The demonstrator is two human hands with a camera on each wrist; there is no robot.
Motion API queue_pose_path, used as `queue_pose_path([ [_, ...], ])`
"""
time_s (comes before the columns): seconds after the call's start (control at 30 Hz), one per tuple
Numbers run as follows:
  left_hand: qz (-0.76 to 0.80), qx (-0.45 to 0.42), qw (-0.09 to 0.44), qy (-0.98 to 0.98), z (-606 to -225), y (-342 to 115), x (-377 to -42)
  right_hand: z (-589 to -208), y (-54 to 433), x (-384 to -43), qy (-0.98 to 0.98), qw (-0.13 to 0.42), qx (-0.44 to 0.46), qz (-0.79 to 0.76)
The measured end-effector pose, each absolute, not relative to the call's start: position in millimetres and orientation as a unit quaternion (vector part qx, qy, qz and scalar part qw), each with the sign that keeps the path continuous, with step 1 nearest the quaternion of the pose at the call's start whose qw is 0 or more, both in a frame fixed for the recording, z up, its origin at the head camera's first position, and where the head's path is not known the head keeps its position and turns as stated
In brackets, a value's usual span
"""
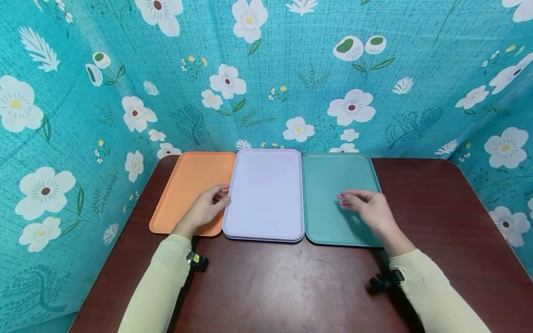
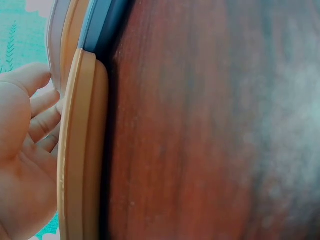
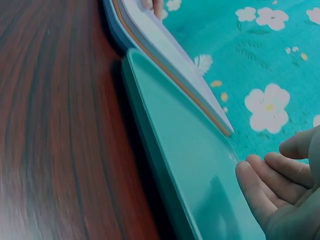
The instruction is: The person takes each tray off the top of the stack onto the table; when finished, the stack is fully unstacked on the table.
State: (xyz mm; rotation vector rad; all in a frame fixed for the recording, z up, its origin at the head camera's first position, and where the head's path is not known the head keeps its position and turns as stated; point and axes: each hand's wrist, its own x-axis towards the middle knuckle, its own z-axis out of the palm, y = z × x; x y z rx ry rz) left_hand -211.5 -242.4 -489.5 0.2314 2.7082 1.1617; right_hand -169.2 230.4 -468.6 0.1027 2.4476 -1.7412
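A lavender tray [image 1: 266, 194] tops a stack in the middle of the table, with an orange tray [image 3: 159, 64] and a blue tray [image 3: 116, 32] beneath it. My left hand [image 1: 208, 203] reaches over the orange tray [image 1: 172, 210] on the left, thumb and fingertips right at the lavender tray's left edge. In the left wrist view, the thumb [image 2: 37, 77] meets that tray's rim. Over the green tray [image 1: 329, 222] on the right hovers my right hand [image 1: 368, 208], its fingers loosely bent around nothing and casting a shadow on the tray.
The three stacks or trays stand side by side along the back of a dark reddish-brown table [image 1: 275, 282]. Behind and beside it hangs a teal flowered cloth [image 1: 266, 69]. Each wrist wears a small black camera, one on the left sleeve [image 1: 162, 273], one on the right sleeve [image 1: 433, 286].
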Motion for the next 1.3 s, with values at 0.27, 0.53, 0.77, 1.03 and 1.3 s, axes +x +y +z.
queue_pose_path([
  [0.27,0.39,0.078,0.091,0.913,-490.5,-243.1,-211.4,-469.1,200.7,-173.1,0.79,0.081,0.021,-0.607],
  [0.53,0.391,0.089,0.083,0.912,-491.9,-243.0,-212.1,-467.7,185.9,-177.0,0.788,0.086,0.017,-0.61],
  [0.77,0.394,0.082,0.089,0.911,-491.4,-242.4,-211.9,-470.8,176.9,-181.1,0.785,0.079,0.022,-0.614],
  [1.03,0.391,0.087,0.087,0.912,-491.2,-241.9,-210.8,-472.5,161.4,-184.0,0.792,0.084,0.021,-0.605],
  [1.3,0.395,0.083,0.088,0.911,-492.5,-242.9,-211.7,-479.0,151.3,-188.3,0.817,0.09,0.02,-0.57],
])
